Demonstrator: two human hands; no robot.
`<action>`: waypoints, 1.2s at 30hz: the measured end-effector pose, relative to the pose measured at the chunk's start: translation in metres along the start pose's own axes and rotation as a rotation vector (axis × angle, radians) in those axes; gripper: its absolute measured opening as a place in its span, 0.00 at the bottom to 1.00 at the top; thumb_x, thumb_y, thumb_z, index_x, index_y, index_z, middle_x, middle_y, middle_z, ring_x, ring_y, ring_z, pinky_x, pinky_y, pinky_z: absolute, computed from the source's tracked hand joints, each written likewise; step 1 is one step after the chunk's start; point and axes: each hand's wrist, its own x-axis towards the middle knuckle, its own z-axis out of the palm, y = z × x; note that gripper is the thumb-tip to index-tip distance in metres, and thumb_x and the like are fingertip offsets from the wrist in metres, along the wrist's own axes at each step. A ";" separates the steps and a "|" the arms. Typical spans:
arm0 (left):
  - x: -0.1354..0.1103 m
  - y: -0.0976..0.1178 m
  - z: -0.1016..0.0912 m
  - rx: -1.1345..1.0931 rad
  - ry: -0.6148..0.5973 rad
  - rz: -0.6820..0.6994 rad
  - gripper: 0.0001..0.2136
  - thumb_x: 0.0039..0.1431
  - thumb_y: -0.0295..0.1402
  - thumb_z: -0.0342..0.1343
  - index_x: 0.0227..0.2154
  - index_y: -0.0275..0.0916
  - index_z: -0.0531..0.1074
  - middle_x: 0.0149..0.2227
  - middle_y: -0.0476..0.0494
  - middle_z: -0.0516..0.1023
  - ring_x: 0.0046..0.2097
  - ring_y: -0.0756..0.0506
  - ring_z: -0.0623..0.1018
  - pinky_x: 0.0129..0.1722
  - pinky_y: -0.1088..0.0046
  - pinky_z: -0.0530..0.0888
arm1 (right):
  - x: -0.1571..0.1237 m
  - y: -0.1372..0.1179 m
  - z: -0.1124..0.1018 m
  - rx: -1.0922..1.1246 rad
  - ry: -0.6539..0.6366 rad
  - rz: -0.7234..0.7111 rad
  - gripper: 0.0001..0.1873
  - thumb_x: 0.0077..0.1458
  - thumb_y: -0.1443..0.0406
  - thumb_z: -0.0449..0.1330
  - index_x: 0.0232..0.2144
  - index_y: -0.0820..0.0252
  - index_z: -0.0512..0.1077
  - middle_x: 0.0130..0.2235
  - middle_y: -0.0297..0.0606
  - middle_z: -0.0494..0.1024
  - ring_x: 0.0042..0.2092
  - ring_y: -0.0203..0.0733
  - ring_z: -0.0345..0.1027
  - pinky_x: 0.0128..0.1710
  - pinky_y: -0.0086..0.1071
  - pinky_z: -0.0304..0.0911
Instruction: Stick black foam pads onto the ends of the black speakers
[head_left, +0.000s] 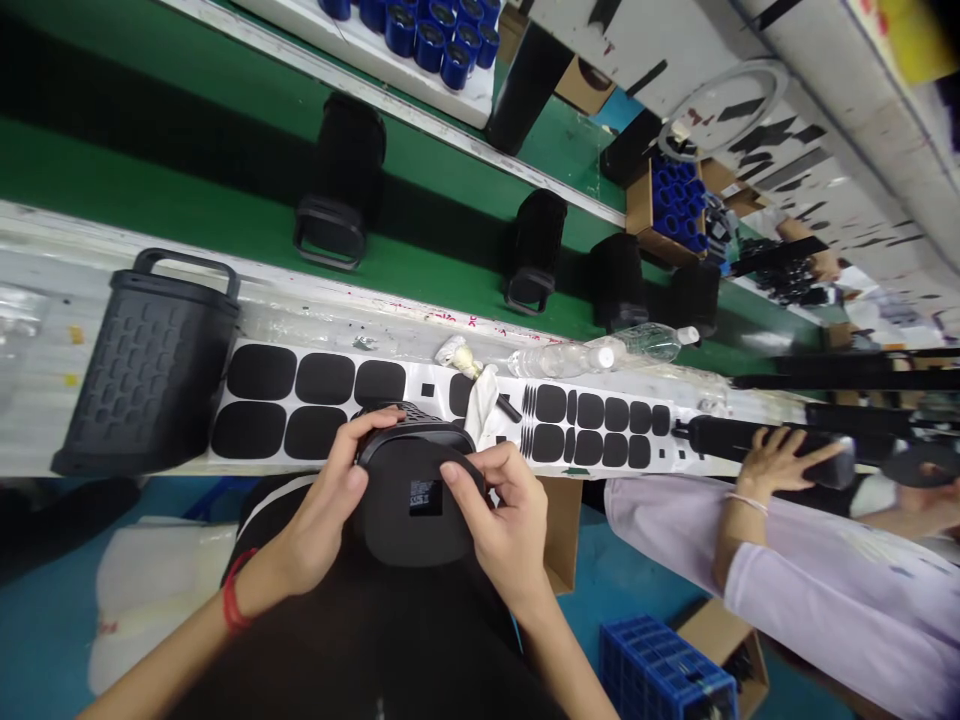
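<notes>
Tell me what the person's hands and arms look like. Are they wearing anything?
No gloves and no sleeves show: both forearms are bare. The left hand has a thin red band round its wrist. The right hand has nothing on its wrist.

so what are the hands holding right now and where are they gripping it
Both hold one black speaker housing at its near end: the left hand grips its left edge, the right hand its right edge.

Gripped between the left hand [322, 510] and right hand [504, 530], the speaker body [409, 505] sits at the near edge of the bench [45, 335]. Behind it lies the pad sheet [315, 395]; a larger case [146, 365] stands left, bottles [570, 358] right.
</notes>
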 end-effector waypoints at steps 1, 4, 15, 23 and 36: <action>0.001 0.001 0.002 -0.004 0.028 -0.005 0.17 0.71 0.46 0.39 0.59 0.57 0.61 0.65 0.51 0.61 0.69 0.41 0.58 0.68 0.62 0.54 | 0.001 0.000 0.000 -0.001 0.000 0.001 0.09 0.58 0.65 0.65 0.28 0.56 0.69 0.21 0.24 0.62 0.22 0.29 0.54 0.22 0.22 0.53; 0.004 0.002 0.007 0.029 0.070 0.010 0.15 0.71 0.43 0.40 0.57 0.56 0.62 0.63 0.51 0.64 0.67 0.43 0.60 0.67 0.66 0.57 | 0.002 -0.001 0.002 -0.005 0.006 0.008 0.10 0.58 0.64 0.65 0.28 0.57 0.69 0.21 0.24 0.62 0.22 0.29 0.54 0.21 0.23 0.52; -0.002 0.004 -0.012 0.114 -0.182 0.065 0.31 0.65 0.47 0.53 0.67 0.53 0.48 0.72 0.42 0.50 0.73 0.34 0.46 0.70 0.47 0.50 | 0.003 -0.004 0.003 -0.044 -0.033 0.028 0.10 0.59 0.62 0.63 0.29 0.57 0.68 0.22 0.26 0.66 0.22 0.30 0.55 0.22 0.25 0.54; 0.000 0.004 -0.012 0.231 -0.180 0.064 0.39 0.59 0.40 0.61 0.66 0.56 0.44 0.71 0.38 0.48 0.71 0.30 0.52 0.68 0.40 0.53 | 0.001 -0.007 -0.004 -0.247 -0.099 -0.184 0.04 0.63 0.63 0.62 0.37 0.56 0.71 0.25 0.27 0.69 0.22 0.30 0.55 0.22 0.25 0.56; -0.007 0.005 -0.013 0.101 -0.023 -0.017 0.32 0.57 0.40 0.62 0.62 0.54 0.55 0.68 0.42 0.57 0.68 0.30 0.59 0.68 0.43 0.57 | -0.005 0.019 -0.032 -0.082 -0.470 0.158 0.58 0.55 0.46 0.66 0.72 0.41 0.32 0.74 0.40 0.38 0.73 0.57 0.40 0.69 0.55 0.47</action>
